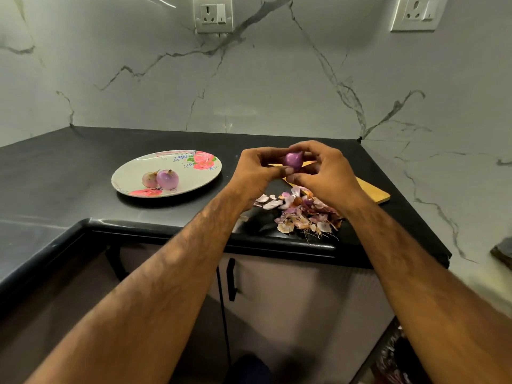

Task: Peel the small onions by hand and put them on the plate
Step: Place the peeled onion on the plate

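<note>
1. Bare forearms [171, 267] reached up from the lower edge over the black counter [69, 167].
2. At their ends the left hand [255, 173] and right hand [324, 173] met, fingers of both curled round one small purple onion [293, 159], pinching it in the air above a wooden board [374, 192].
3. Its surface looked smooth and glossy, so peeling seemed nearly finished; loose peels [302, 212] lay heaped just below the hands.
4. Two peeled onions [162, 179] sat touching on the flowered plate [133, 167], well to the left.
5. The next move likely called for one hand to let go and the other to carry the onion left onto the plate.
</note>
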